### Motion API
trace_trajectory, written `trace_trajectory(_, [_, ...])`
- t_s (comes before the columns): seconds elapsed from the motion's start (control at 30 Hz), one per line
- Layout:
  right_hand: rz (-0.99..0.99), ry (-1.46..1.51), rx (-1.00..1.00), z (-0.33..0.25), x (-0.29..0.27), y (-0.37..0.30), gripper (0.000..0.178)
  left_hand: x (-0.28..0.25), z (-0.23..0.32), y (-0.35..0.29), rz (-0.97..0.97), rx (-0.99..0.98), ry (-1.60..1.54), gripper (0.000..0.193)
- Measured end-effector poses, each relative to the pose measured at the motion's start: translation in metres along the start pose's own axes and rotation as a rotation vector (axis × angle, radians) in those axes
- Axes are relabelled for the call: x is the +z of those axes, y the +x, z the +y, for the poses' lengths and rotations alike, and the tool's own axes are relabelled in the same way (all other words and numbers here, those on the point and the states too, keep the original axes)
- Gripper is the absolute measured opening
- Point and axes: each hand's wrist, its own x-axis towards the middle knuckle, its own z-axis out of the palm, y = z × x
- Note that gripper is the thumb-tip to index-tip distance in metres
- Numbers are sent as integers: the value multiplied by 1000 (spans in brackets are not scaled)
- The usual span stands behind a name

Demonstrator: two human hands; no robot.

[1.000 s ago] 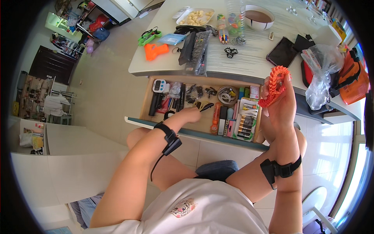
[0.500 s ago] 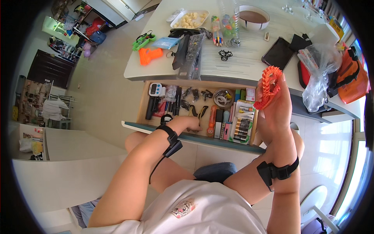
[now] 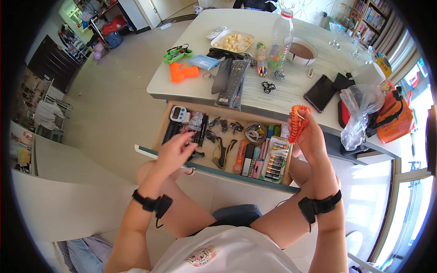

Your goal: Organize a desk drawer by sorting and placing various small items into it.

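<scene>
L hand point(image 3: 174, 152), fingers loosely spread, over near left of drawer point(image 3: 255, 180), left of pliers point(image 3: 222, 159). R hand point(image 3: 312, 138), at drawer's right, pinching orange-red segmented loop point(image 3: 297, 125).

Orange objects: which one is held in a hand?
The curled, ridged piece gripped by the right hand; the gun-shaped piece, slim stick and black-strapped item are untouched.

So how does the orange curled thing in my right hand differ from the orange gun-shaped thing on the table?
The curled thing has a ridged, segmented surface, while the gun-shaped thing looks smooth. The curled thing bends round; the gun-shaped thing has an angled outline. Your right hand holds the curled thing, whereas the gun-shaped thing lies on the table. Both are orange.
</scene>
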Motion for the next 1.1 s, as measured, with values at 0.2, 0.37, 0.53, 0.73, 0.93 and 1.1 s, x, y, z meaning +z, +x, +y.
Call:
trace_trajectory(0.2, [-12, -211, 23, -29, 9, 54, 27, -53, -49, -59, 339, -229, 75, 24])
trace_trajectory(0.37, [142, -344, 6, -39, 16, 99, 31, -44, -67, -86, 441, -162, 17, 21])
trace_trajectory(0.53, [294, -1009, -393, -27, 38, 113, 55, -44, -66, -87, 445, -161, -55, 13])
trace_trajectory(0.73, [174, -1806, -550, -8, 36, 148, 55, -44, -72, -86, 522, -123, -93, 8])
trace_trajectory(0.93, [255, -2137, -575, -6, 38, 147, 40, -43, -67, -84, 486, -87, -12, 7])
trace_trajectory(1.1, [247, -2175, -632, -11, 48, 144, 20, -43, -71, -85, 452, -48, 62, 10])
